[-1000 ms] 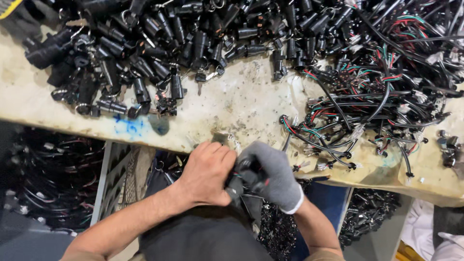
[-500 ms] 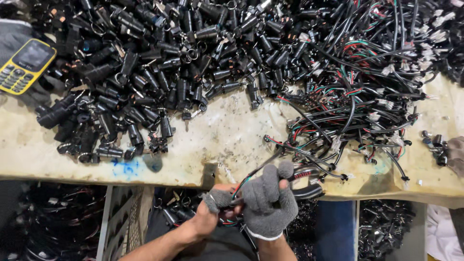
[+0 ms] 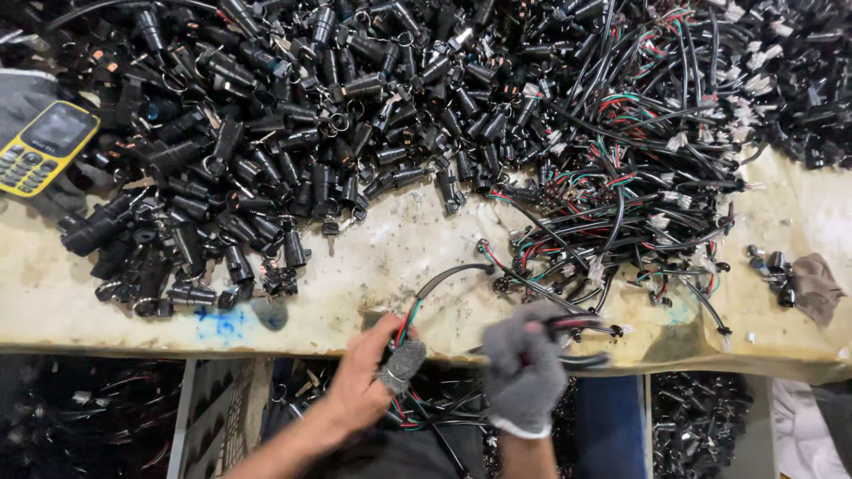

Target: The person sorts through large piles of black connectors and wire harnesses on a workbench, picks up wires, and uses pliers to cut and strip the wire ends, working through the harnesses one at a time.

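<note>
Wire harness (image 3: 417,306) pinched in bare left hand (image 3: 368,368), gloved right hand (image 3: 524,372) motion-blurred, fingers seemingly closed on black cable (image 3: 581,359), forearms cropped

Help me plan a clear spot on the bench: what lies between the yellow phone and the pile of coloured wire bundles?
In the head view, a dense heap of black cylindrical parts fills the stretch between the yellow phone and the wire bundles.

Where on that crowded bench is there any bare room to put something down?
Bare bench shows between the black connector pile and the wire harness tangle, and along the front edge left of the blue mark. Another patch lies right of the grey rag. The back is crowded.
</note>
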